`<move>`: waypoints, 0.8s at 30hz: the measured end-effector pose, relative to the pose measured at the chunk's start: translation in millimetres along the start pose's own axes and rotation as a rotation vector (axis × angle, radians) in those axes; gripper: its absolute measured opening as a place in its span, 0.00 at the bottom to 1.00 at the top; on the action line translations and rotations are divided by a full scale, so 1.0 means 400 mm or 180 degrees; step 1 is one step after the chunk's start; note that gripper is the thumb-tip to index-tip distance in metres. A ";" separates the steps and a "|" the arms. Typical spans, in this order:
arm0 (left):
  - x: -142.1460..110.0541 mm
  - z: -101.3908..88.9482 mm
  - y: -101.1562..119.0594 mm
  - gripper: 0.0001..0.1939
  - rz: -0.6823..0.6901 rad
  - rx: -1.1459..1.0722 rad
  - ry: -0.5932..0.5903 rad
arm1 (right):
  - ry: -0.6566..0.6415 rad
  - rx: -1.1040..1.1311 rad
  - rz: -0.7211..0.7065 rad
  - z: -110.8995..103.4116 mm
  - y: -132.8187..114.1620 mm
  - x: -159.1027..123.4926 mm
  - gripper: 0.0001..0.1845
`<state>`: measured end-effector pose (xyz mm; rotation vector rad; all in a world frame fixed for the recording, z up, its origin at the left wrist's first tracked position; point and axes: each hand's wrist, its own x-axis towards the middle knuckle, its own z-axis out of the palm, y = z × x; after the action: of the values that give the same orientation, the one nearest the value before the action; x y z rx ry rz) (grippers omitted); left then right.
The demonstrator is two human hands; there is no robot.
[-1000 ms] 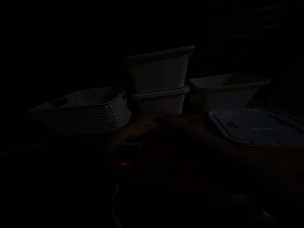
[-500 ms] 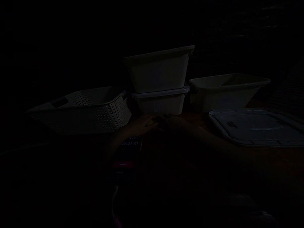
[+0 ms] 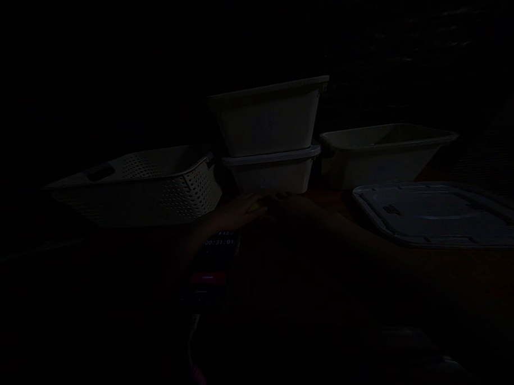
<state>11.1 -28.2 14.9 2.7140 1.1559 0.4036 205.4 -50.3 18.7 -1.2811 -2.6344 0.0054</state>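
Note:
The scene is very dark. My left hand reaches in from the left, its fingers bent around a small yellowish thing whose kind I cannot make out. Close against it is my right hand, with its knuckles faintly visible and its fingers lost in shadow. Both hands are low over the dark reddish table, just in front of a lidded pale bin. Another pale bin stands on top of that one. Below my left forearm lies a lit phone showing a timer.
On the left is a pale basket with holes. An uncovered pale bin stands on the right, and a flat pale lid lies before it. A white cable runs from the phone toward me. Faint shiny plastic shows at lower right.
Almost nothing differs. Both hands stay together in the same spot, and the bins, basket and lid have not moved.

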 end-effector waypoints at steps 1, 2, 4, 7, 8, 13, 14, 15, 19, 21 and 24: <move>0.000 0.001 -0.001 0.26 -0.0017 0.0003 -0.0005 | 0.0011 0.0008 -0.0002 0.001 0.001 0.000 0.27; 0.000 0.001 -0.002 0.26 -0.0042 0.0001 -0.0023 | 0.0012 0.0007 -0.0011 0.002 0.002 0.000 0.26; 0.001 0.000 -0.002 0.26 -0.0061 -0.0014 -0.0044 | 0.0013 0.0007 -0.0044 0.003 0.003 0.001 0.25; 0.000 -0.001 0.001 0.27 -0.0003 -0.0030 -0.0017 | 0.0008 0.0013 -0.0057 0.004 0.004 0.003 0.25; 0.000 -0.001 0.002 0.27 0.0017 -0.0031 -0.0002 | 0.0008 0.0017 -0.0061 0.005 0.004 0.003 0.26; -0.001 -0.004 0.004 0.26 0.0027 -0.0071 -0.0033 | 0.0028 0.0014 -0.0072 0.010 0.008 0.007 0.27; -0.002 -0.004 0.004 0.26 0.0005 -0.0066 -0.0044 | 0.0044 0.0011 -0.0070 0.012 0.009 0.007 0.27; -0.002 -0.003 0.003 0.26 -0.0015 -0.0052 -0.0055 | 0.0057 0.0006 -0.0072 0.012 0.010 0.008 0.27; -0.002 -0.001 -0.001 0.26 -0.0083 0.0035 -0.0059 | 0.0030 -0.0035 -0.0132 0.011 0.010 0.009 0.27; -0.002 0.000 -0.001 0.27 -0.0126 0.0075 -0.0052 | 0.0014 -0.0033 -0.0118 0.009 0.008 0.008 0.27; -0.002 0.000 0.000 0.27 -0.0087 0.0085 -0.0046 | 0.0019 -0.0031 -0.0067 0.004 0.003 0.005 0.26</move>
<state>10.7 -28.9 14.6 2.7158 1.2019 0.3669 204.8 -47.9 17.2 -1.2545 -2.6460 -0.0144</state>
